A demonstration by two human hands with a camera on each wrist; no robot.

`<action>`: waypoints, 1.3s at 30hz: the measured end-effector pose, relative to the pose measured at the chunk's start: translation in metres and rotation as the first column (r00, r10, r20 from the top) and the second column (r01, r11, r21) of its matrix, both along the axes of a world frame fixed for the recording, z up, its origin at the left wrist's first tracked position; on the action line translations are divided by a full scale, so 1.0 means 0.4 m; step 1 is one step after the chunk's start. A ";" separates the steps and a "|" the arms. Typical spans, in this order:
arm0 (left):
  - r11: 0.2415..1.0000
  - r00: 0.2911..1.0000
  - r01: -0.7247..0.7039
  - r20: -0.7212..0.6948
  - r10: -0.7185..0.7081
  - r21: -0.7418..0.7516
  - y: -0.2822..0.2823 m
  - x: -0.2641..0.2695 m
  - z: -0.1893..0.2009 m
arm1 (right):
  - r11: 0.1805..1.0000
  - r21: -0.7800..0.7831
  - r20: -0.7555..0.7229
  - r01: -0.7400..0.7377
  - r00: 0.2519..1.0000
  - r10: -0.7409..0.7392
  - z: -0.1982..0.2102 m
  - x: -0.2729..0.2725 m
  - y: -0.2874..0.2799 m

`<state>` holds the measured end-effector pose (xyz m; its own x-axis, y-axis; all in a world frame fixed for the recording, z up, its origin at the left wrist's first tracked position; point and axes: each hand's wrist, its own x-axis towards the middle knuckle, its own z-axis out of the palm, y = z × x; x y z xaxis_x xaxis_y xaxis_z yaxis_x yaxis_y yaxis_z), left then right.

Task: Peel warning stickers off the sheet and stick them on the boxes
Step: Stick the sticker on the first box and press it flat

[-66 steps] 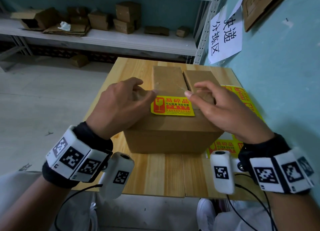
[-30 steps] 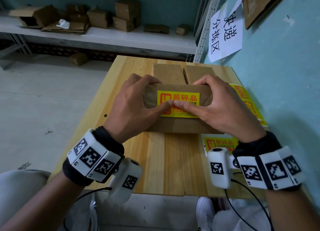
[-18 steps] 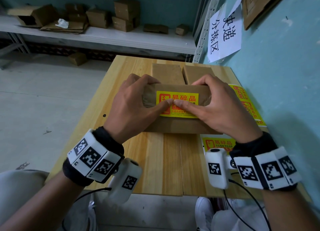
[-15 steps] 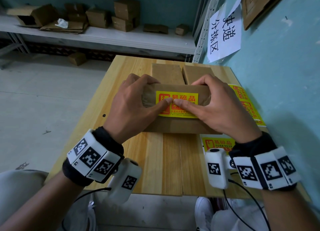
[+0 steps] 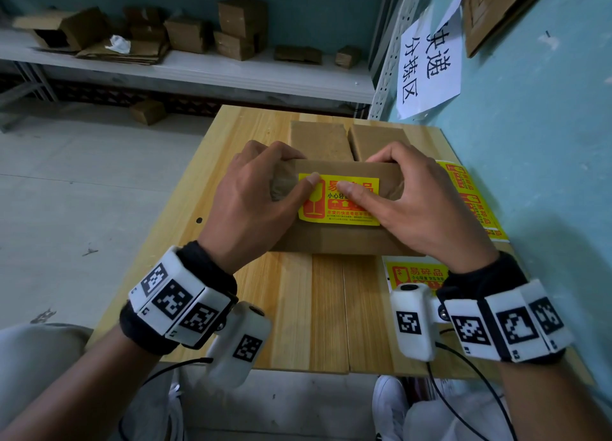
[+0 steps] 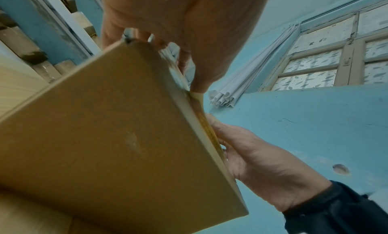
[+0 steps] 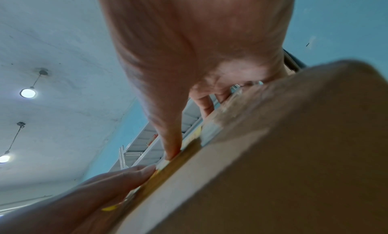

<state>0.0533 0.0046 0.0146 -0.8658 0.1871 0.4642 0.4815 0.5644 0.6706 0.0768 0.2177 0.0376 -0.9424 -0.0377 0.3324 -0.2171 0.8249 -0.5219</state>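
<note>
Thumbs pressing sticker [image 5: 344, 208], hands gripping box [image 5: 347, 238] edges

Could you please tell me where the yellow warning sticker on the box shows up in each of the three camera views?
Head: the yellow warning sticker lies centre frame on the box, under both thumbs.
Left wrist: seen edge-on, a thin yellow strip along the box's right edge.
Right wrist: a blurred yellow strip at lower centre.
Shared landmark: the right hand's thumb pressing the sticker.
</note>
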 end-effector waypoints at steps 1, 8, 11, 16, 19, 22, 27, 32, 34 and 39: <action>1.000 1.000 0.001 -0.002 -0.001 0.002 0.000 0.000 0.000 | 1.000 0.001 -0.004 -0.001 1.000 0.001 0.000 -0.001 0.001; 1.000 1.000 0.020 0.004 -0.020 0.007 -0.002 -0.002 0.001 | 1.000 -0.023 -0.025 -0.005 1.000 0.005 -0.006 -0.006 0.002; 1.000 1.000 0.016 0.003 -0.016 0.015 -0.001 -0.002 0.001 | 0.999 -0.040 -0.027 -0.029 0.999 0.028 -0.007 -0.007 0.006; 1.000 1.000 0.018 -0.001 -0.018 0.013 -0.002 -0.005 -0.002 | 0.998 -0.031 -0.013 -0.050 0.999 0.050 -0.008 -0.011 0.013; 1.000 1.000 0.018 -0.005 -0.018 0.011 -0.002 -0.007 -0.004 | 0.998 -0.010 0.002 -0.064 0.998 0.064 -0.008 -0.014 0.020; 1.000 1.000 0.009 -0.008 -0.009 0.004 -0.001 -0.009 -0.004 | 0.996 0.010 0.015 -0.087 0.996 0.087 -0.005 -0.015 0.027; 1.000 1.000 0.006 0.013 -0.006 0.017 0.001 -0.006 -0.001 | 0.994 0.030 0.010 -0.109 0.994 0.109 0.003 -0.013 0.034; 1.000 1.000 -0.003 0.014 0.003 0.013 0.003 -0.004 -0.002 | 0.996 0.000 0.025 -0.089 0.996 0.089 0.002 -0.011 0.022; 1.000 1.000 -0.008 -0.003 0.008 0.002 0.004 -0.003 -0.004 | 0.998 0.015 0.034 -0.063 0.997 0.062 0.000 -0.009 0.013; 0.999 0.999 -0.001 -0.053 -0.002 -0.048 0.001 -0.002 -0.011 | 0.995 0.089 0.029 -0.037 0.999 0.035 0.003 0.002 0.003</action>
